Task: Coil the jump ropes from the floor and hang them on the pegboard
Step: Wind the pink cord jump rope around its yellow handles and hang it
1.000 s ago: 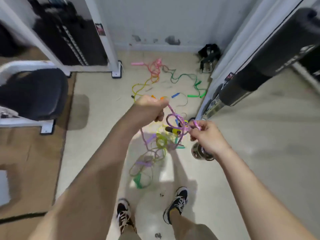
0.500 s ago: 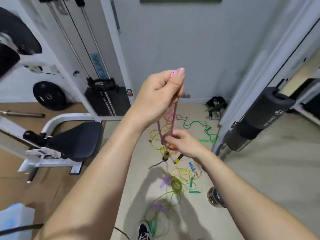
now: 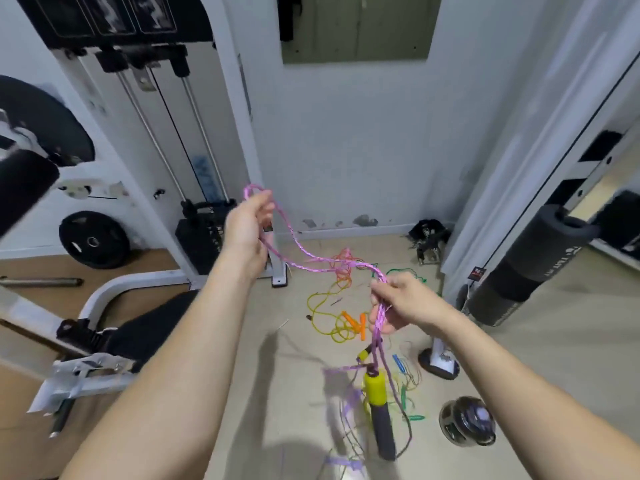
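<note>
A pink-purple jump rope [image 3: 301,258] sags between my two hands. My left hand [image 3: 247,226] grips one loop of it, raised at chest height. My right hand [image 3: 398,304] holds several strands bunched together, lower and to the right. Below that hand the strands hang down to a yellow-and-black handle [image 3: 377,407] dangling above the floor. More ropes lie tangled on the floor: an orange and yellow one [image 3: 341,317], a green one [image 3: 405,273] and thin green and purple ones [image 3: 407,393]. A dull green board [image 3: 356,29] hangs high on the wall.
A white cable machine [image 3: 194,140] with a black weight stack stands at the left, with a black seat [image 3: 138,330] in front of it. A white rack post [image 3: 530,168] and foam roller pad [image 3: 526,261] are at the right. A dumbbell [image 3: 465,426] lies on the floor.
My hands have moved apart, stretching the pink rope between them. The left hand shifted left and lower in view, the right hand moved right. The view has tilted further up the wall.
</note>
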Available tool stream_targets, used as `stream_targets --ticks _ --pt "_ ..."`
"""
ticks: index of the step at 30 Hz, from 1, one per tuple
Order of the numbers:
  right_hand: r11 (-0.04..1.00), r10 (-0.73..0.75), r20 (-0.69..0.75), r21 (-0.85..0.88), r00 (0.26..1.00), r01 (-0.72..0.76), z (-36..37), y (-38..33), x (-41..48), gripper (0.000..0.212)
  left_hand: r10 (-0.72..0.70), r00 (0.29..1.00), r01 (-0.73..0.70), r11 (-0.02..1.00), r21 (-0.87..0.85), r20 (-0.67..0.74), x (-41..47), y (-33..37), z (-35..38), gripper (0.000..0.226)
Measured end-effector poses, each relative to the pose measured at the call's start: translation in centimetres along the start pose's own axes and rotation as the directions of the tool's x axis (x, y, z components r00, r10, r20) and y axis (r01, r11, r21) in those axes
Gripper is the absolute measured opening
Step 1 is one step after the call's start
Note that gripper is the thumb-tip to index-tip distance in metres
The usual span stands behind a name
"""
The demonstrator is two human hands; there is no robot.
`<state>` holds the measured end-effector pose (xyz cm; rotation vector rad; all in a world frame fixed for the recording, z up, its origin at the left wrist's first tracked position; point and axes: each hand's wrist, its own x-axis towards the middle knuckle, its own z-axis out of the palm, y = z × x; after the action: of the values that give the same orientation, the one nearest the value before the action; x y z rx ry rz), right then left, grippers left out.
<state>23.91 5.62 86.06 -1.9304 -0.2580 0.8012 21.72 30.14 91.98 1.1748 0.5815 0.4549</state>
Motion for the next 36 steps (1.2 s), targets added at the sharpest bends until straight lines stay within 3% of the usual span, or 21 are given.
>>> stream_targets --ticks 2,3,5,6,8,9,10,12,14,16,18,20,23,25,27,28,30,33,34,36 --pt "0.972 -0.065 -0.094 0.218 0.993 0.084 -0.3 -3.5 0.1 0.035 -0.212 0.963 0.211 0.977 0.026 0.167 -2.0 -4.6 0.6 0.028" --pt "0.941 -0.094 -0.145 0.309 0.985 0.135 -0.7 -5.0 0.1 0.036 -0.318 0.901 0.327 0.945 0.019 0.296 -3.6 -6.5 1.0 0.034" --pt "0.863 -0.094 -0.241 0.463 0.966 0.200 -1.9 -7.6 0.4 0.037 -0.436 0.692 0.455 0.882 0.122 0.575 -6.6 -9.0 2.2 0.029" --pt "0.819 -0.076 -0.264 0.534 0.961 0.211 -2.7 -8.6 0.5 0.037 -0.466 0.588 0.425 0.874 0.237 0.661 -7.5 -10.1 2.8 0.032" --pt "0.704 -0.034 -0.280 0.674 0.959 0.222 -4.4 -10.3 0.5 0.039 -0.506 0.457 0.169 0.857 0.487 0.732 -8.2 -12.1 4.4 0.044" --pt "0.652 -0.027 -0.290 0.720 0.957 0.237 -5.3 -11.0 0.6 0.039 -0.518 0.459 0.047 0.825 0.563 0.721 -8.2 -12.6 5.4 0.045" --pt "0.611 -0.032 -0.300 0.749 0.954 0.256 -6.2 -11.7 0.5 0.039 -0.500 0.508 0.007 0.817 0.577 0.702 -8.2 -13.0 6.4 0.040" --pt "0.570 -0.068 -0.306 0.769 0.950 0.288 -7.8 -13.2 0.5 0.040 -0.392 0.670 0.123 0.896 0.427 0.630 -7.6 -12.9 7.4 0.022" --pt "0.553 -0.121 -0.272 0.780 0.955 0.292 -9.4 -14.5 0.6 0.042 -0.337 0.821 0.288 0.941 0.175 0.460 -6.0 -12.6 7.6 0.015" --pt "0.544 -0.191 -0.230 0.784 0.954 0.298 -10.9 -15.4 0.7 0.042 -0.286 0.911 0.261 0.958 0.121 0.298 -3.7 -12.7 7.5 0.033" --pt "0.527 -0.278 -0.162 0.798 0.947 0.291 -11.9 -16.4 0.7 0.038 -0.232 0.941 0.187 0.963 0.195 0.246 -2.1 -13.5 8.2 0.068" --pt "0.538 -0.366 -0.051 0.803 0.929 0.256 -12.5 -17.2 0.2 0.034 -0.194 0.930 0.090 0.944 0.318 0.312 -1.4 -14.4 9.8 0.072" --pt "0.659 -0.465 0.083 0.697 0.881 0.283 -13.7 -18.0 -0.6 0.028 -0.164 0.879 -0.121 0.832 0.541 0.448 0.1 -15.4 13.0 0.042" --pt "0.791 -0.485 0.114 0.481 0.867 0.379 -15.0 -18.1 -0.7 0.032 -0.326 0.800 -0.124 0.732 0.670 0.504 0.4 -14.7 14.7 0.015" --pt "0.871 -0.443 0.086 0.277 0.892 0.406 -16.5 -17.6 -0.3 0.034 -0.441 0.720 -0.017 0.761 0.648 0.536 0.6 -14.0 15.5 0.025" --pt "0.883 -0.410 0.040 0.269 0.911 0.385 -17.2 -17.0 0.1 0.034 -0.437 0.717 -0.019 0.766 0.643 0.543 0.6 -13.7 15.8 0.026" --pt "0.838 -0.360 -0.029 0.428 0.932 0.338 -18.0 -15.7 0.9 0.026 -0.422 0.674 -0.068 0.781 0.620 0.606 0.7 -14.1 16.5 0.025" --pt "0.679 -0.293 -0.122 0.672 0.948 0.296 -18.5 -15.1 2.4 0.021 -0.542 0.453 -0.126 0.747 0.653 0.708 -1.4 -17.1 18.3 0.056" --pt "0.639 -0.275 -0.161 0.706 0.948 0.306 -18.7 -15.3 2.8 0.019 -0.580 0.447 -0.137 0.709 0.692 0.681 -2.5 -17.7 19.1 0.056" --pt "0.598 -0.258 -0.235 0.723 0.937 0.345 -19.4 -15.7 3.5 0.021 -0.571 0.485 -0.172 0.681 0.712 0.663 -4.0 -20.3 20.1 0.027"
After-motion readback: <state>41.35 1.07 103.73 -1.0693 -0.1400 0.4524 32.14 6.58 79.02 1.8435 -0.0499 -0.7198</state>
